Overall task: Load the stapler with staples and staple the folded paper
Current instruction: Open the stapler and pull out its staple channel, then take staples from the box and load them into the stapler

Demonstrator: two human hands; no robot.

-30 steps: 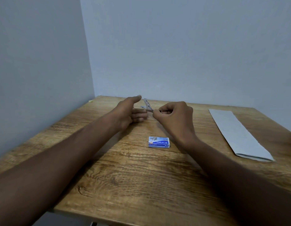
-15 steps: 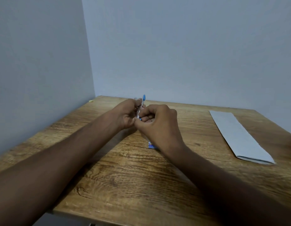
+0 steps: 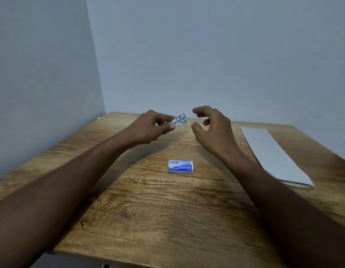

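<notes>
LIGHTING AND IMAGE QUALITY

Illumination is soft, even and moderately bright, with a cool bluish cast on the walls [image 3: 206, 55]. Light arrives from above. Diffuse shadows lie on the table [image 3: 148, 219] beneath both forearms [image 3: 80, 180] and under the right hand [image 3: 212, 132]. The wood shows only a dull sheen. The near forearms render dark. The stapler [image 3: 178, 120] in the left hand [image 3: 148, 128] is slightly soft. Motion blur smears the right forearm's edge over the folded paper [image 3: 270, 151]. Wide-angle distortion tilts the left wall corner.

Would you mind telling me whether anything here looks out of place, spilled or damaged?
Nothing serious: the staple box lies flat, the folded paper lies flat at the right, and the left hand holds the stapler. Only a yellow scrap sits at the far left corner of the table.
</notes>
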